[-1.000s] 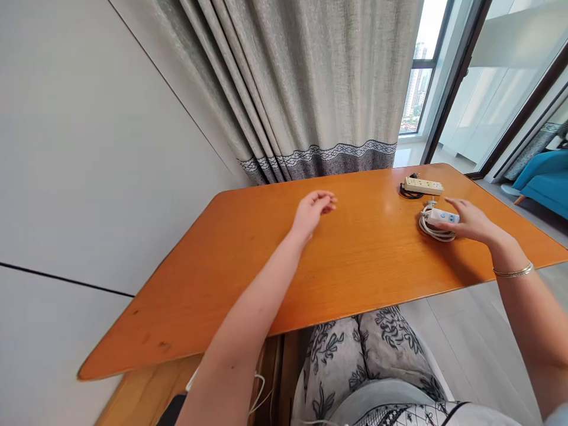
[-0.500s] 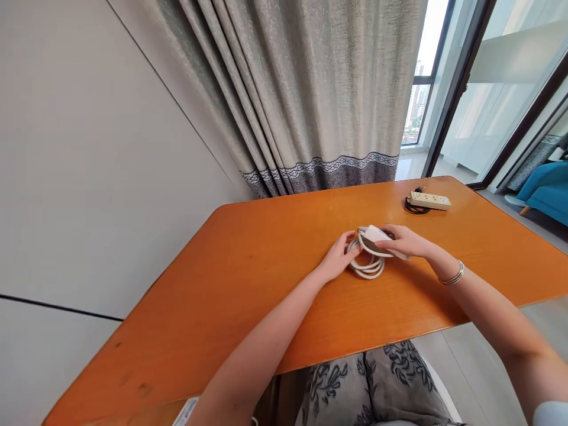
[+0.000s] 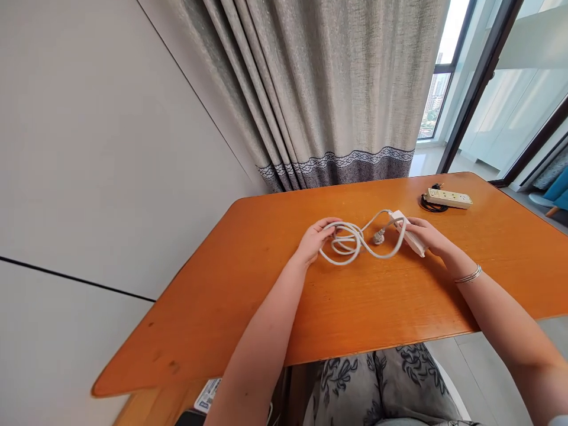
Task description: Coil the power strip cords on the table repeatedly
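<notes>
My left hand (image 3: 314, 239) is closed on a loosely coiled white cable (image 3: 346, 260) above the wooden table (image 3: 248, 284). The cable runs right to a white power strip (image 3: 413, 239), which my right hand (image 3: 426, 235) grips along its far side, tilted on edge. From the cable a white plug (image 3: 378, 238) hangs between the two hands, close to the strip. The fingertips of my right hand are partly hidden behind the strip.
A second, cream power strip (image 3: 450, 199) with a black cord (image 3: 432, 204) lies at the table's back right. Grey curtains (image 3: 337, 106) hang behind the table, and a white wall (image 3: 110, 165) stands to the left. A printed box (image 3: 206, 396) shows below the front edge.
My hands have moved apart, the left drawing the coil away from the power strip. The coil has loosened, and the plug now shows between them. The view has shifted slightly.
</notes>
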`<action>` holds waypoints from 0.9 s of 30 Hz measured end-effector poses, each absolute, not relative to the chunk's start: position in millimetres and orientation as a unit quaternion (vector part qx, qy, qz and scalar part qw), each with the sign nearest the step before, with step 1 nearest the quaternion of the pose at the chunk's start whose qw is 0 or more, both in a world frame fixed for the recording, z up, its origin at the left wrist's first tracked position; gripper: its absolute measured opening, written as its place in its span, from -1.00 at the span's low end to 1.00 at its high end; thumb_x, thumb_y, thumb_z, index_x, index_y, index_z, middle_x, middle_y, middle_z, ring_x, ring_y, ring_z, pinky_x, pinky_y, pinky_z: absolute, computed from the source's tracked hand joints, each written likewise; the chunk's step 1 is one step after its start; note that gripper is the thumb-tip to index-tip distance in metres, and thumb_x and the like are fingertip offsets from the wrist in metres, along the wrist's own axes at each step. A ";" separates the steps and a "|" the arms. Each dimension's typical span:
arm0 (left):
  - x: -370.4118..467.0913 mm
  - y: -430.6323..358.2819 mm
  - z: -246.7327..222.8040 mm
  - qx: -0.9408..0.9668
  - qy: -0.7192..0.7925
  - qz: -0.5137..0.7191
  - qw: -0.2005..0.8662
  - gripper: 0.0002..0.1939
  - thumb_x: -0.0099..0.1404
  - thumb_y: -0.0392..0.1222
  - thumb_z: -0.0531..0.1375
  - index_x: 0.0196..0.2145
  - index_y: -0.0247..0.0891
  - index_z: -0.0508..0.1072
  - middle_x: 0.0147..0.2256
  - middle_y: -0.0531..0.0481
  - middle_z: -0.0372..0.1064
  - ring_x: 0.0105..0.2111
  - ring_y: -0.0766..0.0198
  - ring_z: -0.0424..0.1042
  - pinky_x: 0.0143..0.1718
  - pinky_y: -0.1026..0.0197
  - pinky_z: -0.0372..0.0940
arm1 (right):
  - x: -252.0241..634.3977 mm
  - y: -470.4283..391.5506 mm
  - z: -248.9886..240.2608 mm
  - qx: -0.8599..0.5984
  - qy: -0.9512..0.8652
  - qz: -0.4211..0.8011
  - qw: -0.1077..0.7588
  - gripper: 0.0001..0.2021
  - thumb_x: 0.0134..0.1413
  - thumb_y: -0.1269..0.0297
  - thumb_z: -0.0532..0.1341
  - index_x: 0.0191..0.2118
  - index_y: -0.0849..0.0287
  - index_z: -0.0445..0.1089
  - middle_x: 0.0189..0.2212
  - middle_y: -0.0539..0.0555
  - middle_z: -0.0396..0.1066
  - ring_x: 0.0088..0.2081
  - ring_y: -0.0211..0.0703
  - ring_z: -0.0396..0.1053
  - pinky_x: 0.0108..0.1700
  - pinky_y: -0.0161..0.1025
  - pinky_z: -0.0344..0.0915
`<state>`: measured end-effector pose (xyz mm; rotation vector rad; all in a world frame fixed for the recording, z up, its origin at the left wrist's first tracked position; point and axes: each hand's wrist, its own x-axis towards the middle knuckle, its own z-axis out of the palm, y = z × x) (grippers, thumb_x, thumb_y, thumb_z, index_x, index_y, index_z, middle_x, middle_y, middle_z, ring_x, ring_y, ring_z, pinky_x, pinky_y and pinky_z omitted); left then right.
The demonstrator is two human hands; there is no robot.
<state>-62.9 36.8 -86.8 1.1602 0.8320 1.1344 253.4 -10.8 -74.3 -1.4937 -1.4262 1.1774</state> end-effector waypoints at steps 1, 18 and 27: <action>-67.7 40.5 -87.0 0.474 0.357 0.523 0.612 -0.77 0.08 -0.25 0.35 -0.25 -0.27 0.54 -0.24 -0.10 0.58 -0.23 0.21 0.55 -0.08 0.15 0.43 | 255.3 -9.5 -74.6 -0.586 -0.567 0.451 0.362 -0.35 -0.04 -0.22 0.30 -0.02 0.27 0.46 -0.20 0.18 0.55 -0.30 -0.06 0.44 -0.32 -0.24 0.32; -201.2 65.9 -65.9 0.080 0.484 0.844 0.217 -0.75 0.34 -0.41 -0.05 -0.06 -0.21 0.20 -0.03 -0.15 0.40 0.08 0.32 0.45 0.04 0.22 0.42 | 291.7 -20.2 -66.7 -0.665 -0.615 0.329 0.267 -0.38 0.08 0.04 0.26 0.21 0.25 0.35 -0.02 0.24 0.52 -0.05 0.11 0.46 -0.07 -0.13 0.40; -223.1 55.2 -68.5 0.025 0.614 0.771 0.166 -0.76 0.49 -0.26 -0.10 0.04 -0.30 0.22 0.04 -0.17 0.28 0.05 0.23 0.38 -0.14 0.19 0.41 | 310.7 -21.3 -70.2 -0.638 -0.706 0.252 0.177 -0.29 -0.14 -0.03 0.31 0.16 0.19 0.40 0.05 0.22 0.50 0.04 0.19 0.45 0.12 0.02 0.34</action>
